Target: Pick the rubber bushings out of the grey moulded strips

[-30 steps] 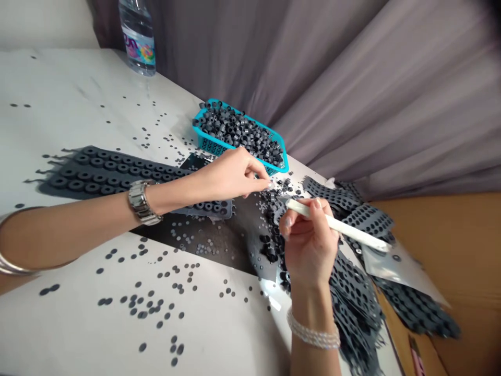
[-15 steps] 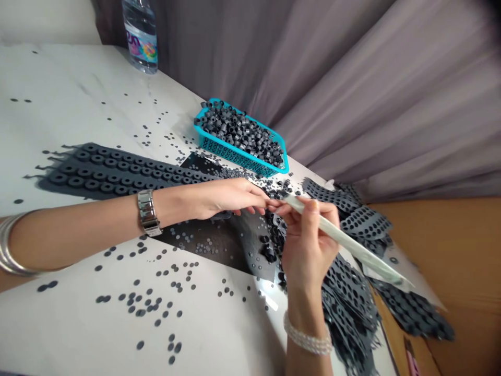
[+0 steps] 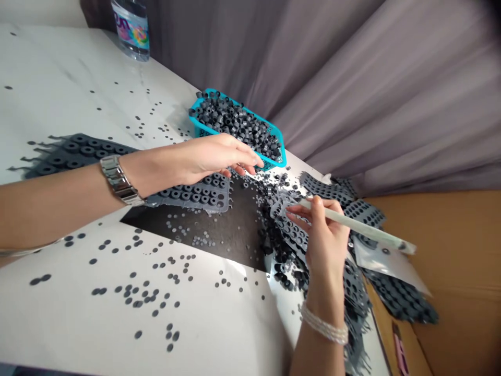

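My left hand (image 3: 211, 156) reaches out over the end of a grey rubber sheet of rings (image 3: 203, 196), fingers close together, their tips just short of the teal basket (image 3: 282, 163). Whether they pinch anything I cannot make out. The basket is heaped with dark grey rubber rings (image 3: 238, 122). My right hand (image 3: 324, 235) is closed on a white stick (image 3: 364, 227) held like a pen. The stick's tip rests on a pale grey perforated sheet (image 3: 291, 230) amid loose rings. A steel watch is on my left wrist and a bead bracelet on my right.
A black mat (image 3: 219, 232) lies on the white table, with small grey discs (image 3: 148, 297) scattered around. Punched-out sheets (image 3: 354, 297) pile up at the table's right edge beside a clear bag (image 3: 387, 261). A water bottle (image 3: 131, 26) stands far left. Grey curtain behind.
My left hand has drawn away from the stick's tip and moved up toward the basket. My right hand has lowered the stick's tip onto the perforated sheet. The view has shifted slightly.
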`<state>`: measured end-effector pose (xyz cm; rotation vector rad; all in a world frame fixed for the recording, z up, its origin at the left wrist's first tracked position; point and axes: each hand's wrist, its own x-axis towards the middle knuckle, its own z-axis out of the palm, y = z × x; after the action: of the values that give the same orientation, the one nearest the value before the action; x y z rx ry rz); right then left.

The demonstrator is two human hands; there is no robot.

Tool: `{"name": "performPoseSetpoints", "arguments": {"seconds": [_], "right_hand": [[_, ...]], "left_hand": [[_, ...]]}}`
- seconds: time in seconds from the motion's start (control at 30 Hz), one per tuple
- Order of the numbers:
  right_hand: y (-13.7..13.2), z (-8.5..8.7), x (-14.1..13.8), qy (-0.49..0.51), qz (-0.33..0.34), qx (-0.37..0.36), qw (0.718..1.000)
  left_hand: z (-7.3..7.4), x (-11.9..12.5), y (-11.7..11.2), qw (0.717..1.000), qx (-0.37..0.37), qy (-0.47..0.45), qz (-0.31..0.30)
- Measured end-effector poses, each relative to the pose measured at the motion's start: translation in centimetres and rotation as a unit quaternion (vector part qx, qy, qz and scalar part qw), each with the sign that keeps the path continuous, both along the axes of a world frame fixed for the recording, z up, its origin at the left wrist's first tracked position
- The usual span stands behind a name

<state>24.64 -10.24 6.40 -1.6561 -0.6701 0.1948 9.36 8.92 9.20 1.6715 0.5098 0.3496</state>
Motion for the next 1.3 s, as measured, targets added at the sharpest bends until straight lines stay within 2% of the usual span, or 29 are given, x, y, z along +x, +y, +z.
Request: {"name": "performPoseSetpoints", "arguments": {"seconds": [0.13,0.23,0.33,0.4,0.53,0.67,0.87,1.0,1.17,1.3], "right_hand": [[0.5,0.1,-0.7,-0.027,-0.021,0.014,0.999],[1.4,-0.6,-1.9,-0.018,0.024,0.003,1.000],[3.0,-2.1,-3.8,0.011,0.102,-0.029,0.994],[4.1,-3.2,-5.0,0.010,0.148,-0.066,0.987],[5.5,-4.7,-6.3,-0.012,0.190,-0.109,0.976],[5.6,-4.6,-6.4,-0.032,0.204,-0.124,0.971],[5.8,-4.1,-6.6,-0.078,0.206,-0.152,0.964],[6.0,-4.1,-6.8,-0.104,0.205,-0.163,0.959],[6.1,-3.9,-7.1,-0.137,0.196,-0.185,0.953],[6.2,-3.4,-7.5,-0.168,0.197,-0.201,0.945]], "left_hand": [[0.2,-0.4,0.5,0.997,0.076,-0.015,0.015],[-0.2,-1.7,0.9,0.974,0.228,-0.001,0.012],[-2.0,-3.5,0.9,0.923,0.378,0.053,-0.053],[-3.8,-4.5,0.8,0.900,0.420,0.064,-0.099],[-7.3,-5.2,0.4,0.895,0.431,0.049,-0.104],[-8.6,-5.0,0.2,0.888,0.442,0.056,-0.115],[-8.8,-4.5,0.2,0.876,0.465,0.060,-0.110],[-8.7,-4.0,-0.1,0.880,0.462,0.056,-0.095],[-7.7,-3.6,-0.9,0.901,0.420,0.072,-0.079],[-6.9,-3.6,-1.4,0.902,0.415,0.095,-0.073]]}}
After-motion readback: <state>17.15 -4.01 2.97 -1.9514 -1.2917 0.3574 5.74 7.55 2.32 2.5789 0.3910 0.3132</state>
